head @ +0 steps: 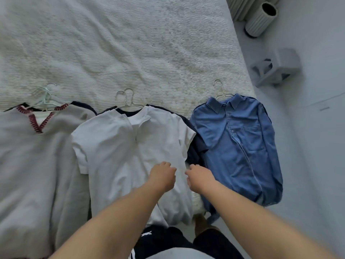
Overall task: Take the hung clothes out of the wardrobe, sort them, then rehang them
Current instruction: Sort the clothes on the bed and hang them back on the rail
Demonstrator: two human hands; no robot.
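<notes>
Three stacks of clothes on hangers lie side by side on the bed. On the left is a cream sweater (31, 146) with a red-stitched V-neck. In the middle a white short-sleeved zip shirt (119, 146) lies on top of a navy garment (194, 152). A blue denim shirt (237, 143) lies on the right near the bed's edge. My left hand (163, 175) rests on the white shirt's right side with its fingers curled under. My right hand (198, 177) is also curled, at the white shirt's right edge beside the denim shirt. No fabric shows in either fist.
The white textured bedspread (130, 53) stretches away behind the clothes. On the pale floor to the right stand a ribbed cylindrical vase (261, 19) and a small grey block-shaped object (278, 68). My dark trousers show at the bottom edge.
</notes>
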